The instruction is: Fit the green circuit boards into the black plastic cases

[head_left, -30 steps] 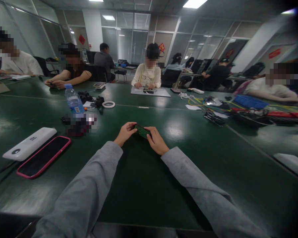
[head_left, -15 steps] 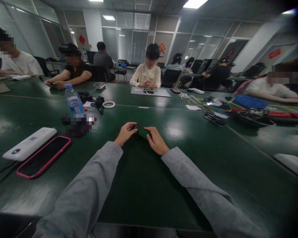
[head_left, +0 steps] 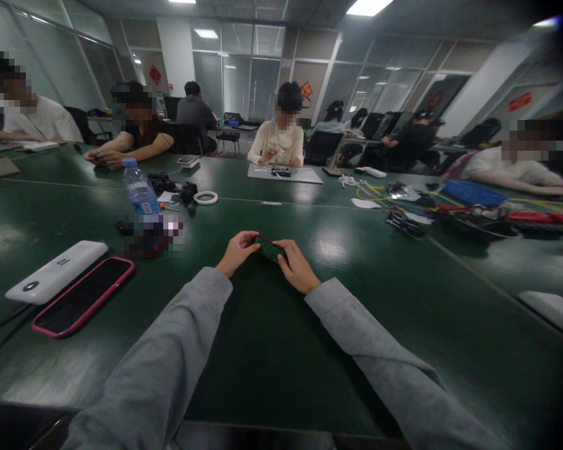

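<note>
A small green circuit board [head_left: 268, 249] with a dark upper edge is held between my two hands, tilted so that its face is toward me. My left hand [head_left: 239, 251] pinches its left end, thumb on the near face and fingers behind. At the right end my right hand [head_left: 296, 264] grips it the same way, with the thumb at the lower corner. Both hands are closed on the board, low over the green table [head_left: 272, 350]. The fingertips behind the board are hidden.
To my left lie a white power bank [head_left: 59, 270] with a cable and a phone in a pink case [head_left: 84, 297]. Beyond them stands a water bottle [head_left: 139, 187], near a roll of white tape [head_left: 205, 198]. Cables and tools [head_left: 473, 215] spread at the right. Several people sit around.
My hands and the circuit board have hardly moved. Across the table, the person in the pale top has raised one hand from the mat.
</note>
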A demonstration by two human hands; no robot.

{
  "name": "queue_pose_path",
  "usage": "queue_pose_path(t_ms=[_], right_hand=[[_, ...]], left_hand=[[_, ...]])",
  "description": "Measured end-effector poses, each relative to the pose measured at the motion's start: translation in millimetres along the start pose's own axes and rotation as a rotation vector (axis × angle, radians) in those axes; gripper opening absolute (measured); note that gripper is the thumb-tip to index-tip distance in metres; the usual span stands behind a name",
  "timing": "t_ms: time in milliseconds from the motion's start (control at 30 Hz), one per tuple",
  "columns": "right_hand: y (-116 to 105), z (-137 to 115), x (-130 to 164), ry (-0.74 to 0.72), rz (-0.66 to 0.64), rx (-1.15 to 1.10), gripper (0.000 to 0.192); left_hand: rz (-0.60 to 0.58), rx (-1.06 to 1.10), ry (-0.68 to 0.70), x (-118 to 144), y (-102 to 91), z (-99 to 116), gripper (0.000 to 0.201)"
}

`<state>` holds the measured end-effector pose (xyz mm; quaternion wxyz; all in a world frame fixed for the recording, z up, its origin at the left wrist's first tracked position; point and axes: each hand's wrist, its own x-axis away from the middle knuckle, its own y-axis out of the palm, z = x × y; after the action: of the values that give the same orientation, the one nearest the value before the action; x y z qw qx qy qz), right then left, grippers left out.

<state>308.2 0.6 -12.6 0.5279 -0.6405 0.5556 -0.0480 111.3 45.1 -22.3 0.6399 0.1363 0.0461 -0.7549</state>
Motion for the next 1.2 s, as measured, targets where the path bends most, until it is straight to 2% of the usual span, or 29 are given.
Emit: queue_pose_path(t_ms=[267,700,1000,1100,1167,1200], right_hand=[[-2,-2,0,0.007,-0.001,-0.011,0.035],[-3,0,-1,0.000,0.020,-0.042,0.034],[-4,1,-3,0.081,0.021,-0.103,0.041],[-2,2,-5,0.159,0.163,-0.073,0.040],[1,-1,-7,0.214,0.322,-0.022,0.039],[2,-4,-8,0.229,0.394,0.008,0.039]], left_hand=[[-0.003,-0.021,0.024,0,-1.8,-3,0.037],[0.013,-0.026,0.007,3,1.2,5,0.034],[0.042,-0.010,-0.009,2,1.8,4,0.035],[0.168,0.082,-0.106,4,9.0,5,0.054],[0.230,0.208,-0.212,6,17.7,7,0.054],[0.205,0.308,-0.270,7,22.7,8,0.050]])
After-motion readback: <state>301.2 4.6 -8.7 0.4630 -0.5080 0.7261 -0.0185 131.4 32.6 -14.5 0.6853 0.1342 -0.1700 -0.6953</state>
